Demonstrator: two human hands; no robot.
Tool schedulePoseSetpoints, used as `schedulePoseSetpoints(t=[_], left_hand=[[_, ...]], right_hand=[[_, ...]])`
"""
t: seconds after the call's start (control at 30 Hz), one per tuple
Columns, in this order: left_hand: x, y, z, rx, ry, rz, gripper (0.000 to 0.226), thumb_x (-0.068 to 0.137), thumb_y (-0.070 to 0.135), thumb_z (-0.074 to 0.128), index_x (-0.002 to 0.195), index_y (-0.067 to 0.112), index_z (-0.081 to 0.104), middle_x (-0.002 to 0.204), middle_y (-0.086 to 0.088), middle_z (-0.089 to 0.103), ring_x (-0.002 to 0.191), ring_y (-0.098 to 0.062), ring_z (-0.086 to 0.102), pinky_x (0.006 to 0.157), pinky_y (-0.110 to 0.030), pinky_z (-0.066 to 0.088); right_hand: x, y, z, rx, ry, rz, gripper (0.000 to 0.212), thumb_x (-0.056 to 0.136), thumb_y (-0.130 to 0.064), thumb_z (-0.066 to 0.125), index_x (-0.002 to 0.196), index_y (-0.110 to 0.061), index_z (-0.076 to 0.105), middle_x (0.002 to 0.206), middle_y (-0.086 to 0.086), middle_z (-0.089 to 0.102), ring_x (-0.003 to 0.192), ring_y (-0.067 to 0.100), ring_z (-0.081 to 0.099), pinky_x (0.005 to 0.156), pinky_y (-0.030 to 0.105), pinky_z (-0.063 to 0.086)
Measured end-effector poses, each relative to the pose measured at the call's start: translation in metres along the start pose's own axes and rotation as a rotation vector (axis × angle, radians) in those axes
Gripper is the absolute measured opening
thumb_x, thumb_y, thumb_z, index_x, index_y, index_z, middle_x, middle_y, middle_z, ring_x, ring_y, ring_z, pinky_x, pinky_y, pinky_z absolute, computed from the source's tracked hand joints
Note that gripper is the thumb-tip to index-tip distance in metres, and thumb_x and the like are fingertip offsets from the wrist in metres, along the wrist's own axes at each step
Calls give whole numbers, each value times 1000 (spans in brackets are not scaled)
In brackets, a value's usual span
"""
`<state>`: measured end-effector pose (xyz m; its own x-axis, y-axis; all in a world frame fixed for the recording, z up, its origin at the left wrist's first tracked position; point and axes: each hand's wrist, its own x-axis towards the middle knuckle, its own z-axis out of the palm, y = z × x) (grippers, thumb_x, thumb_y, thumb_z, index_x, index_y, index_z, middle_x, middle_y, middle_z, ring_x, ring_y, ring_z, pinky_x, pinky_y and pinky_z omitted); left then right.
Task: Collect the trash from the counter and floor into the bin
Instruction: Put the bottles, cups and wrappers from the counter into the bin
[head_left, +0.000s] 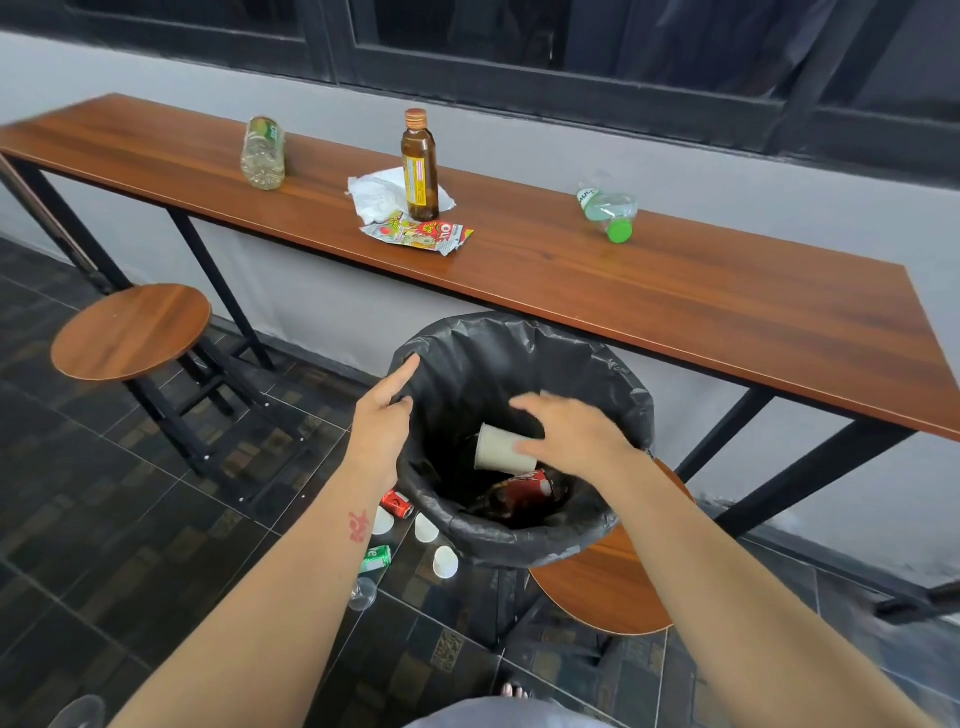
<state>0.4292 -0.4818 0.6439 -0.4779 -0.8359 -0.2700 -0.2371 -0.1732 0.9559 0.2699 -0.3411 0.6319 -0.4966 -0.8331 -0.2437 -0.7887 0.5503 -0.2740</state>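
A bin with a black liner (618, 400) is in front of me, below the counter's edge. My left hand (382, 421) grips its left rim, thumb inside. Over the bin's mouth my right hand (576, 431) is spread open, and a beige paper cup (501, 449) lies just under its fingers inside the bin. Deeper in lie a red can (527, 486) and a dark bottle. The wooden counter (675, 296) carries a clear bottle on its side (263, 153), an upright brown glass bottle (420, 166), crumpled white paper (374, 195), a colourful wrapper (421, 234) and a crushed green-capped bottle (608, 210).
On the tiled floor left of the bin lie a red can (397, 504), a green can (376, 558), three small white cups (445, 561) and a clear plastic cup (362, 592). A round stool (130, 332) stands at the left, another (608, 587) under the bin's right side.
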Motion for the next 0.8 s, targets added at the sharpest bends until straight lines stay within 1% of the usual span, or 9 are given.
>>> schedulePoseSetpoints(t=[0.07,0.2,0.23,0.3,0.37,0.47,0.63,0.73,0.8], left_hand=[[1,-2,-1,6,-13,4,49,102,2,41,131,37,60,148,9,43,138,-19,37,110,-34,31],[3,-1,-3,-73,-22,-27,52,101,-2,39,128,34,63,128,15,53,120,-11,49,102,-27,40],[4,-1,-3,-91,-23,-35,53,100,-4,39,127,33,65,127,15,55,119,-12,52,102,-28,42],[7,-6,-5,-116,-28,-42,56,98,-6,38,123,34,67,131,10,59,121,-19,56,105,-38,44],[9,-9,-7,-138,-24,-43,58,96,-9,39,120,35,69,131,7,62,120,-21,58,104,-44,45],[11,-9,-7,-150,1,-57,58,96,-9,39,120,33,69,128,6,63,117,-21,60,102,-44,47],[14,-3,-4,-119,8,-61,55,98,-11,37,129,25,64,119,10,65,106,-12,63,97,-38,51],[17,0,0,-85,6,-65,54,99,-10,35,133,23,61,108,20,63,93,2,60,94,-30,52],[19,2,2,-69,13,-67,54,99,-10,34,133,23,61,106,21,62,88,5,60,85,-22,53]], right_hand=[[2,-2,-17,79,193,-60,63,90,-47,61,146,-36,36,157,-6,30,146,14,25,114,43,33],[15,7,-55,146,631,-90,63,92,-44,59,148,-26,36,157,-4,29,147,13,20,114,35,24],[21,12,-63,142,723,-71,62,93,-42,59,148,-23,37,157,-2,30,147,15,21,113,33,23],[37,26,-76,147,820,6,63,94,-39,59,149,-19,36,157,4,30,147,20,22,115,34,22],[54,39,-85,151,814,102,65,94,-37,58,150,-17,32,159,6,26,148,24,19,117,36,20],[77,54,-94,176,752,199,64,95,-33,57,151,-22,29,161,9,19,148,29,15,118,39,19],[111,72,-104,217,614,269,59,97,-32,54,150,-37,28,162,13,5,146,34,18,114,45,28],[128,80,-110,211,567,292,55,98,-34,51,148,-39,30,162,13,-1,144,36,23,112,47,32],[137,83,-114,222,564,293,52,99,-34,48,148,-37,32,162,12,1,143,36,25,112,47,32]])
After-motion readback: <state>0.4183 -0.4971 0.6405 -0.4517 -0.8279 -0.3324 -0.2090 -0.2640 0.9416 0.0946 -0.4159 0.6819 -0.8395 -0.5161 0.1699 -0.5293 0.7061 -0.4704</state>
